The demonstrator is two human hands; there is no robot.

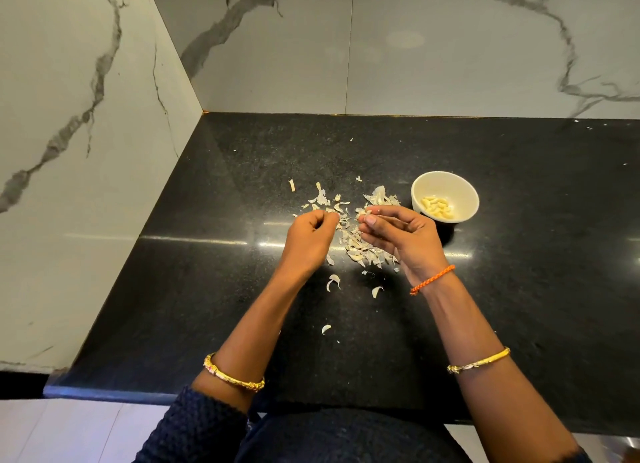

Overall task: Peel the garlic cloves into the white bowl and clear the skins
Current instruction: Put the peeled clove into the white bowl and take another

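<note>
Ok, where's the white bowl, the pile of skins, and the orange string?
white bowl (465, 193): head view, inner wall.
pile of skins (360, 248): head view, heap's middle.
orange string (433, 280): head view, on right wrist.

Bright, even light fills the head view, and the polished black counter (519, 255) throws it back as a thin white streak of glare running across its middle from the left edge towards the right. Shadows stay soft, only a small dark pool tucked against the near side of the white bowl (445, 196), while the marble wall (415, 47) carries a faint pale sheen. Focus holds sharp in the centre, though the wide lens bows the counter's edges and stretches the corners of the frame.
</note>
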